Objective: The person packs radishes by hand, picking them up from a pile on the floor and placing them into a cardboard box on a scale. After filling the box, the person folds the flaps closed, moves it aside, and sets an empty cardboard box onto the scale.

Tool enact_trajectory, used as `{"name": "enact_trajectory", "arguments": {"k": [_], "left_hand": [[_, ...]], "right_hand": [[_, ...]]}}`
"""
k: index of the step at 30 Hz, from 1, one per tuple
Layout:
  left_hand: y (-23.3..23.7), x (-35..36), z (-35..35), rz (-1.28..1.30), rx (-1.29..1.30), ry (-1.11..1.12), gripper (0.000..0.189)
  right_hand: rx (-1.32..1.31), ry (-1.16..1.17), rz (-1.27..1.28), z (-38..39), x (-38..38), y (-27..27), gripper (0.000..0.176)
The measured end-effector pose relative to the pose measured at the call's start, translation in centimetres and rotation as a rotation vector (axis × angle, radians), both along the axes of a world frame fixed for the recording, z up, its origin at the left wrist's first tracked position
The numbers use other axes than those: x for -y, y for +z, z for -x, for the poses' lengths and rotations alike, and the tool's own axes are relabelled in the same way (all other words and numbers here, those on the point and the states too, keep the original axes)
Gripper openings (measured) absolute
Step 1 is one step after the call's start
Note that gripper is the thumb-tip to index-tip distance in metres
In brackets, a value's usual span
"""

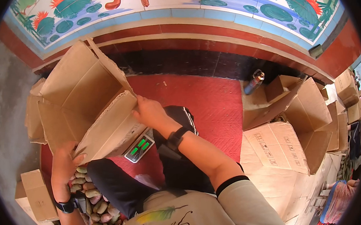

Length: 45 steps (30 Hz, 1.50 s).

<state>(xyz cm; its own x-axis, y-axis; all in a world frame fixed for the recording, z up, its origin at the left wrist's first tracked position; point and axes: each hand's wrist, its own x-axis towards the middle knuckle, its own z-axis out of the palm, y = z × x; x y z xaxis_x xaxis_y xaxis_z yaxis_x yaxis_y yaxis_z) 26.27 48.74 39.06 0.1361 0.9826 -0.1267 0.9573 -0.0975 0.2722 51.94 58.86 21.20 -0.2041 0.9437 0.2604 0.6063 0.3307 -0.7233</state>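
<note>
An open cardboard box point(85, 93) lies tilted in front of me, its flaps spread. My right hand point(149, 111) grips the upper edge of one flap. My left hand point(64, 163) holds the lower corner of the same box. Under the box sits a digital scale point(139, 147) with green digits lit. Below my left hand lies a heap of small oval fruits point(93, 198).
Flattened and open cardboard boxes point(288, 132) are stacked to the right. A spray can point(254, 81) stands by the tiled wall. A small box point(36, 194) sits at lower left. Red floor point(202, 101) stretches ahead. Another person's sleeve point(337, 198) shows at far right.
</note>
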Motion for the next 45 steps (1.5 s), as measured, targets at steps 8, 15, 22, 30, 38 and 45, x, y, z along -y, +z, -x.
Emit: {"name": "enact_trajectory", "arguments": {"k": [8, 15, 22, 30, 38, 45], "left_hand": [[-2.8, 1.5, 2.3, -0.222, -0.028, -0.015, 0.025], [-3.2, 2.9, 1.8, -0.178, 0.162, 0.126, 0.015], [-2.8, 3.5, -0.1, -0.303, 0.061, 0.069, 0.012], [-2.9, 2.4, 0.0, -0.333, 0.103, 0.044, 0.014], [-4.4, 3.7, 0.2, -0.553, 0.199, 0.021, 0.017], [-4.8, 7.6, -0.4, -0.784, 0.196, 0.012, 0.04]], "right_hand": [[0.14, -0.008, 0.067, 0.0, -0.4, 0.0, 0.04], [0.182, 0.04, 0.028, 0.3, -0.4, 0.5, 0.043], [0.113, 0.025, 0.07, 0.5, -0.9, -0.1, 0.041], [0.152, -0.029, 0.033, 0.3, -1.4, -0.9, 0.029], [0.156, 0.013, -0.082, -0.4, -1.6, -1.6, 0.02], [0.181, 0.086, -0.113, -0.4, -1.3, -0.8, 0.015]]}}
